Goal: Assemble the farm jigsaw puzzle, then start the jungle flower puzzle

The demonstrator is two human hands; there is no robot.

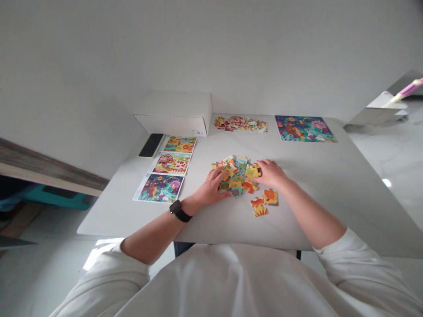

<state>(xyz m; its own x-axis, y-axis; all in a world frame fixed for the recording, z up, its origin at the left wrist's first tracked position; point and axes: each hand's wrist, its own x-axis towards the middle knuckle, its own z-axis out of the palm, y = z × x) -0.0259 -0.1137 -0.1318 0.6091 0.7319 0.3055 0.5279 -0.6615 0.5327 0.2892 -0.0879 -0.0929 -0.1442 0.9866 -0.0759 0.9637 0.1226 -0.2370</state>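
Well, table [330, 193]: we see its near edge just in front of our shirt [228, 277] and its far edge against the wall [244, 57].
Far edge: from left to right we have the box [172, 124], the far heap [239, 123] and the big picture [302, 128].
Left edge: we find the phone [151, 145] beside three cards [172, 163] in a row, well apart from our fingers.
Room: we have a broad stretch of tabletop from our right arm to the right edge, and a narrower strip between cards and pile.
Pile [235, 179]: we have the puzzle pieces mid-table, between our two hands.
Left hand [211, 187]: we hold thumb and fingers spread wide, resting on the pile's left side.
Right hand [271, 173]: we curve its fingers at the pile's right side, thumb below; whether they pinch a piece, we cannot tell.
Cluster [271, 197]: we see these few pieces just beside the pile, toward the near edge.
Watch [181, 211]: we wear it on the left wrist.
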